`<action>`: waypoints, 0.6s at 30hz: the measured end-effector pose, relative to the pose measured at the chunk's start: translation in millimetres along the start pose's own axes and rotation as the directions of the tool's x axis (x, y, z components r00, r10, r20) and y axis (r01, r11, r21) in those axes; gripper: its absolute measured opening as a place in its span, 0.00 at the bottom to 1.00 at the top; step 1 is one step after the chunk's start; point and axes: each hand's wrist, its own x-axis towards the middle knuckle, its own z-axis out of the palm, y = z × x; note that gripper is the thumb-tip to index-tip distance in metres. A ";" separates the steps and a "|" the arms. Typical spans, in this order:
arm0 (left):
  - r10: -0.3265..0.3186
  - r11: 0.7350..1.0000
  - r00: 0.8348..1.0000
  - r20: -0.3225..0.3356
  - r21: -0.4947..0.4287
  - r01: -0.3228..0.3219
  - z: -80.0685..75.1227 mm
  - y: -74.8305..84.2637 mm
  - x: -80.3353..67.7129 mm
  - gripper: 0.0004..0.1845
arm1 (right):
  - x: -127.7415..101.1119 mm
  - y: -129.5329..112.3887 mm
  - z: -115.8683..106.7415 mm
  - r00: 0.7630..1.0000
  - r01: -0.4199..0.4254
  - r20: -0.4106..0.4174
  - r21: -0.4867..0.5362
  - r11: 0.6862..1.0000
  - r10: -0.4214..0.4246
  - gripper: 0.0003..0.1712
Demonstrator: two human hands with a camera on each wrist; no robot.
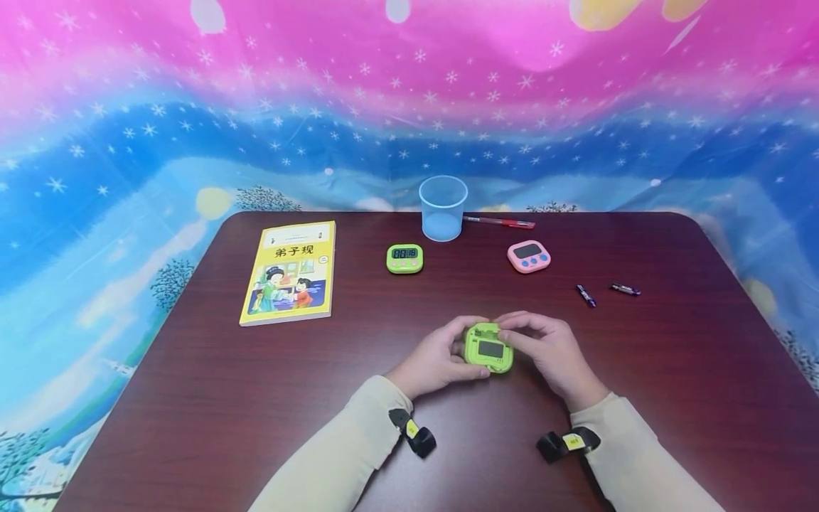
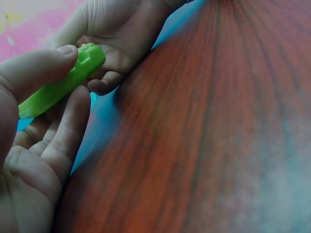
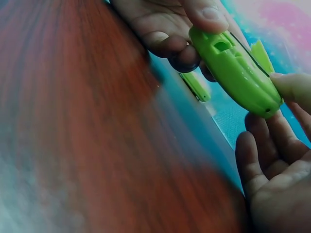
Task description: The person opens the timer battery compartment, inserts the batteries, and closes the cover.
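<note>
A green kitchen timer (image 1: pixel 489 348) is held over the table with its back facing up, a dark rectangle in the middle. My left hand (image 1: pixel 435 361) grips its left side between thumb and fingers. At its upper right corner, my right hand (image 1: pixel 555 348) pinches the timer with thumb and forefinger. A thin green flap (image 3: pixel 262 57) stands up from the timer's back in the right wrist view, close to the right thumb. In the left wrist view the timer (image 2: pixel 63 87) shows edge-on. Two small dark batteries (image 1: pixel 585 296) lie to the right, beyond the right hand.
Another green timer (image 1: pixel 404 259), its display lit, and a pink timer (image 1: pixel 529 257) lie further back. Behind them stands a clear plastic cup (image 1: pixel 443 210) beside a red pen (image 1: pixel 502 222). A yellow book (image 1: pixel 289 274) lies at the left. A patterned cloth (image 1: pixel 358 107) hangs behind the table.
</note>
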 end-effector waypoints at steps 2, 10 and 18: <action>-0.010 1.000 1.000 -0.007 0.011 0.010 0.1 0.1 -0.1 0.40 | -0.1 0.4 -1.1 1.000 0.008 -0.019 -0.001 1.000 -0.008 0.09; -0.031 0.999 0.999 -0.023 0.013 0.031 -1.8 2.0 0.3 0.40 | 3.1 1.4 -12.2 0.996 0.053 -0.067 -0.079 0.995 -0.058 0.09; -0.028 0.999 0.998 -0.056 0.019 0.029 -9.3 2.1 -0.9 0.42 | 7.2 3.0 -32.2 0.995 0.028 -0.081 -0.300 0.954 -0.055 0.11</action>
